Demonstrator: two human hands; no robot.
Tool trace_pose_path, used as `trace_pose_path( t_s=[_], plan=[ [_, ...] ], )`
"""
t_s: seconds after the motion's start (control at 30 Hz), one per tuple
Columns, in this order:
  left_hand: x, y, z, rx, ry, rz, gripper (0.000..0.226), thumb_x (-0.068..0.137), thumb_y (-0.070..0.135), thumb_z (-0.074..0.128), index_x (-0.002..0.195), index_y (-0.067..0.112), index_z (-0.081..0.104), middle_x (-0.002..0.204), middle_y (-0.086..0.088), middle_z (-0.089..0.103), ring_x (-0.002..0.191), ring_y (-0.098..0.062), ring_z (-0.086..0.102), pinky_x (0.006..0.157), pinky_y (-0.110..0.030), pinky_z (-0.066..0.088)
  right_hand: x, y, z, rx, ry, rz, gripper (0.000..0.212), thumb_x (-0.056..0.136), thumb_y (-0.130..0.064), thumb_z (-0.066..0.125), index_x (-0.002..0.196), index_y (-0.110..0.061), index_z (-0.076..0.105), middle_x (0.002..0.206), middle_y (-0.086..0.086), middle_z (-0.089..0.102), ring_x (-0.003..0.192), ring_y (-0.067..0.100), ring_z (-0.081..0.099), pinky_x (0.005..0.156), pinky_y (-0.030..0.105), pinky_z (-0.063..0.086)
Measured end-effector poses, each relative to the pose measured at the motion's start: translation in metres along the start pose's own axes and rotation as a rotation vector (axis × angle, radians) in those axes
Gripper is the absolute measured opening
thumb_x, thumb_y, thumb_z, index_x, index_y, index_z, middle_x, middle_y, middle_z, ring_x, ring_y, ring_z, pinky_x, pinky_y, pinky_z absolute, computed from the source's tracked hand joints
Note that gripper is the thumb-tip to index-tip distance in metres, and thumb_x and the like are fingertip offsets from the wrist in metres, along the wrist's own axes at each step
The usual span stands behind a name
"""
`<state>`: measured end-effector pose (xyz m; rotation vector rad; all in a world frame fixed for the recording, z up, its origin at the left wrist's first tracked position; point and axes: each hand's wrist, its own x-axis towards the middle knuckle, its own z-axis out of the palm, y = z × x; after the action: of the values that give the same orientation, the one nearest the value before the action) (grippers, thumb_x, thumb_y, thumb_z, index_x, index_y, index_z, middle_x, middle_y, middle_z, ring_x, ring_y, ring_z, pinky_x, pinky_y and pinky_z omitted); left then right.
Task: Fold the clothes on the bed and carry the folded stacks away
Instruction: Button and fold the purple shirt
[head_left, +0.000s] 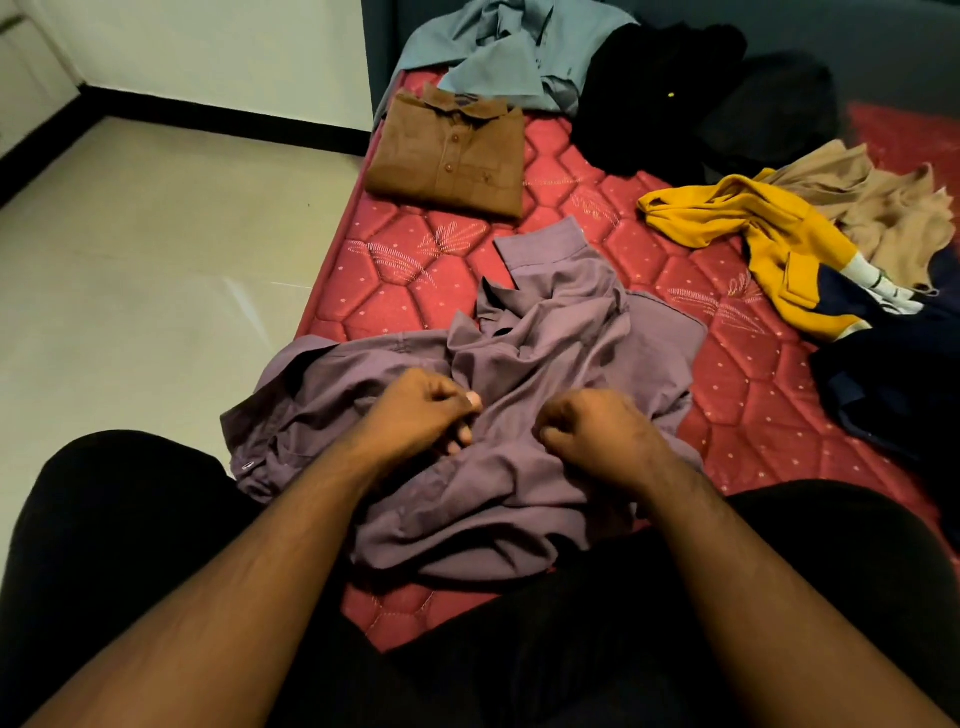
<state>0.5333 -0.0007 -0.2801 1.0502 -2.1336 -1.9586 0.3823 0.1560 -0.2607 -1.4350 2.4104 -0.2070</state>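
Both the left hand (423, 410) and the right hand (592, 431) pinch the crumpled mauve button-up shirt (519, 395) lying under them on the red quilted mattress (405, 270). Beyond the left hand sits a folded brown shirt (449, 150); a heaped yellow garment (748, 228) lies past the right.

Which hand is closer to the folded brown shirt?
The left hand. It pinches the purple shirt more directly below the brown shirt, which lies folded farther up the bed. The right hand grips the purple shirt too, but sits off to the right, slightly farther away.
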Motion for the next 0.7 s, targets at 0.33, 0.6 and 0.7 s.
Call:
trace_pose_path(
  t_s=[0.33,0.6,0.7],
  plan=[
    [0.038,-0.008,-0.048,1.245,0.062,0.219,0.043,0.095,0.047,0.051,0.130,0.022,0.051,0.127,-0.009,0.060,0.113,-0.030,0.057,0.091,-0.041,0.043,0.016,-0.013,-0.004,-0.497,-0.218,0.122,0.032,0.096,-0.038,0.044,0.121,-0.024,0.057,0.133,0.005,0.054,0.121,0.028,0.050,0.104,0.048,0.028],
    [0.053,0.160,-0.110,0.362,0.883,0.813,0.033,0.095,0.032,0.048,0.114,0.015,0.070,0.102,-0.015,0.069,0.098,-0.027,0.061,0.085,-0.028,0.042,0.043,0.028,-0.170,-0.498,0.934,0.214,0.022,0.086,-0.017,0.038,0.104,-0.015,0.052,0.103,0.014,0.059,0.097,0.036,0.053,0.085,0.047,0.035],
    [0.036,0.205,-0.120,0.422,1.094,1.047,0.032,0.096,0.028,0.052,0.122,0.018,0.068,0.092,-0.013,0.056,0.091,-0.025,0.053,0.081,-0.026,0.038,0.030,0.026,-0.224,-0.350,1.297,0.100,0.019,0.087,-0.014,0.041,0.099,-0.014,0.056,0.108,0.012,0.059,0.099,0.032,0.052,0.083,0.039,0.027]
  ],
)
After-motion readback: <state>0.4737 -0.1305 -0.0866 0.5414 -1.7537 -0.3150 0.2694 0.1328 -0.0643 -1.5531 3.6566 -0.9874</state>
